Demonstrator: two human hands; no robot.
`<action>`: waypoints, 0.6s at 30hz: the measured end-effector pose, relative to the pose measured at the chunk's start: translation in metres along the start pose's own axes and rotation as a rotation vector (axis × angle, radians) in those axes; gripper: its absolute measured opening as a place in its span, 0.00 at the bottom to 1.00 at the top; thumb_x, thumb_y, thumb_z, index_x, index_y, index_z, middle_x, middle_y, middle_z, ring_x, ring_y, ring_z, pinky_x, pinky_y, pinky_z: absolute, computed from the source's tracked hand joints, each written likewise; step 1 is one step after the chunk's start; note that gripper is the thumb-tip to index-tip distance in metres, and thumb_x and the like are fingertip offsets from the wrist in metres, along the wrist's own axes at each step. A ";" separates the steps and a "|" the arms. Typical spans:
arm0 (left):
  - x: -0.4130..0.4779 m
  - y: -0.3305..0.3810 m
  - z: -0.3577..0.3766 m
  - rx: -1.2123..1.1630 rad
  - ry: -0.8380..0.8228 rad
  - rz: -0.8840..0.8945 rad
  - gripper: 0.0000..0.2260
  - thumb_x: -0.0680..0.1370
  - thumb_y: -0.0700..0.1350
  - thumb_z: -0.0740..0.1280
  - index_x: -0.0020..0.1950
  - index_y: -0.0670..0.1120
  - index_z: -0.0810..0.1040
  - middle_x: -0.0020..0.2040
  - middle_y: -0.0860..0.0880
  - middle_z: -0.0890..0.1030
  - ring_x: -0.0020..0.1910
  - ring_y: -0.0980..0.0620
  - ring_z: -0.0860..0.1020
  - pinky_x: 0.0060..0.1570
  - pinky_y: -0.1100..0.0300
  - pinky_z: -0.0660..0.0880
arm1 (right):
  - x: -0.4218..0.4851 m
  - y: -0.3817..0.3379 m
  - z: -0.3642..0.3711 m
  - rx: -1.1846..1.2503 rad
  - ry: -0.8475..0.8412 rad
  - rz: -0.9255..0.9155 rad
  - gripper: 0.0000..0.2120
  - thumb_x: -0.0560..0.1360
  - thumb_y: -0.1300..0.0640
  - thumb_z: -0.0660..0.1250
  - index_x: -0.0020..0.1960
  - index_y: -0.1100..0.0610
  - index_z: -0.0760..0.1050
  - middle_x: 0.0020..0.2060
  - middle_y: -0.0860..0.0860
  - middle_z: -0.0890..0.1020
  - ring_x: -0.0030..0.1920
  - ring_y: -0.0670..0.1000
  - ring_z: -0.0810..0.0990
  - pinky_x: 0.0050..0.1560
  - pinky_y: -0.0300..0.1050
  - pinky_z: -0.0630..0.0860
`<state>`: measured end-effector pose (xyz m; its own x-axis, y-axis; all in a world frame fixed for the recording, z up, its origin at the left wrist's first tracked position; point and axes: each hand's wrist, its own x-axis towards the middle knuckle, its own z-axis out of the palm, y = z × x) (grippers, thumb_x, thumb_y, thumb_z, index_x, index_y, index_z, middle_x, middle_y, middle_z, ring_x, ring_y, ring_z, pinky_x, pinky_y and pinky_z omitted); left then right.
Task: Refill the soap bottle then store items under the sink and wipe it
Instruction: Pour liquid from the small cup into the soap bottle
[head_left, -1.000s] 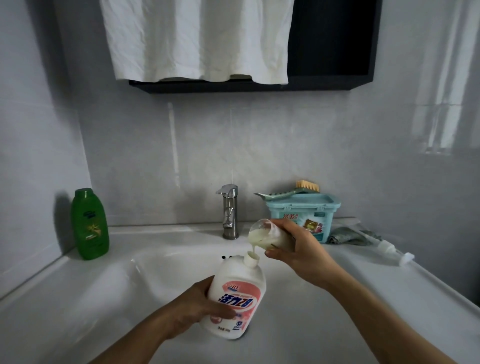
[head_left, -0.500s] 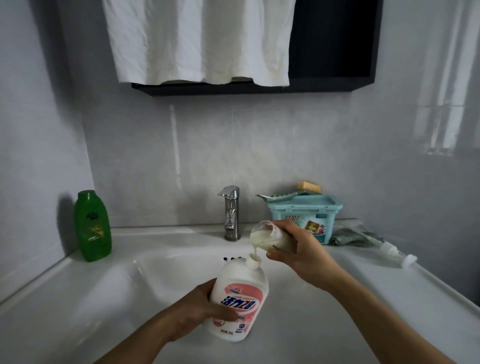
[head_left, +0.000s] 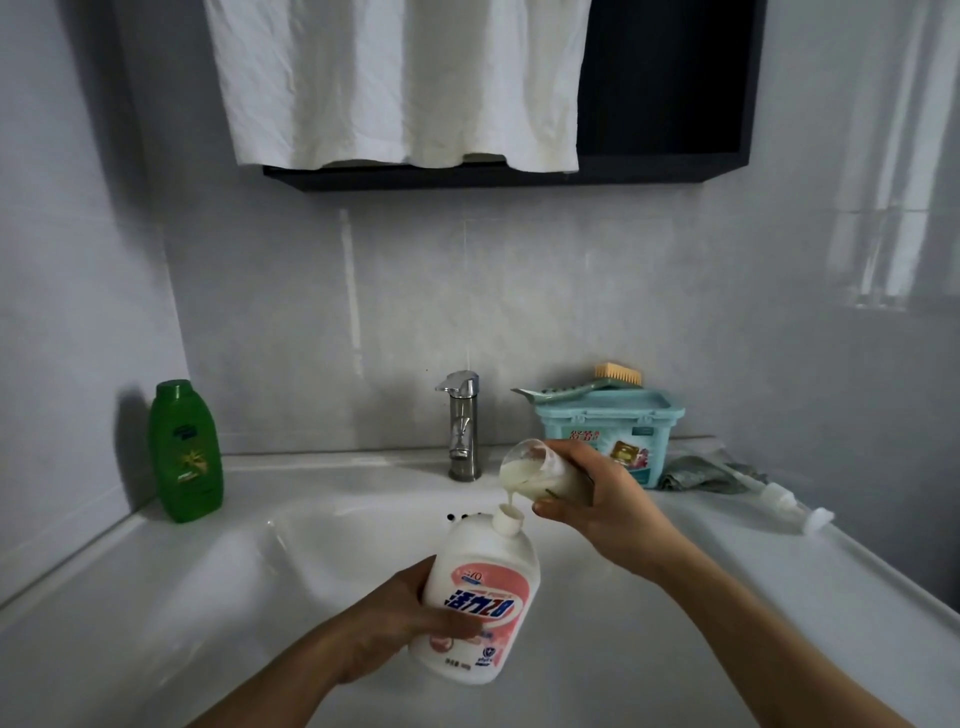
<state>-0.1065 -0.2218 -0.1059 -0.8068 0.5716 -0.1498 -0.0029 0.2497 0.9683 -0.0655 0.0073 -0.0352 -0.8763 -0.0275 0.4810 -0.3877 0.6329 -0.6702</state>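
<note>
over the white sink basin (head_left: 208, 597), the soap bottle (head_left: 480, 597) tilts in the left hand (head_left: 384, 629), fingers curled round it; the right hand (head_left: 608, 509) grips a clear cup (head_left: 522, 462) pouring creamy liquid into its neck, just before the faucet (head_left: 462, 426).

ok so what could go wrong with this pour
1. The clear cup pours into a narrow neck on the soap bottle; a wobble of the right hand could spill soap into the sink.
2. The bottle is opaque, so its level is hidden and it may overflow.
3. The left hand holds it tilted; spilled soap might make it slip.
</note>
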 end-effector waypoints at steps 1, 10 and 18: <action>0.000 0.000 0.000 -0.001 0.000 -0.007 0.25 0.67 0.37 0.77 0.62 0.46 0.76 0.55 0.45 0.84 0.56 0.46 0.81 0.59 0.49 0.77 | 0.000 0.000 0.000 0.001 -0.002 -0.002 0.25 0.69 0.55 0.74 0.62 0.47 0.69 0.50 0.41 0.75 0.51 0.42 0.75 0.53 0.38 0.74; 0.001 0.000 0.000 0.010 0.016 -0.019 0.29 0.61 0.40 0.79 0.60 0.48 0.77 0.53 0.46 0.84 0.55 0.46 0.82 0.58 0.47 0.77 | 0.001 -0.002 0.000 -0.003 0.004 -0.005 0.24 0.69 0.55 0.74 0.61 0.46 0.69 0.49 0.39 0.74 0.50 0.40 0.74 0.49 0.33 0.72; -0.001 0.003 0.003 0.064 0.036 -0.034 0.26 0.67 0.35 0.77 0.61 0.51 0.76 0.53 0.48 0.85 0.54 0.49 0.82 0.55 0.50 0.79 | 0.000 -0.003 0.000 -0.017 -0.001 -0.007 0.25 0.68 0.55 0.74 0.61 0.46 0.69 0.49 0.39 0.74 0.50 0.40 0.74 0.50 0.34 0.72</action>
<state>-0.1046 -0.2193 -0.1034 -0.8276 0.5336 -0.1744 0.0059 0.3189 0.9478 -0.0645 0.0053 -0.0334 -0.8739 -0.0327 0.4849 -0.3888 0.6458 -0.6571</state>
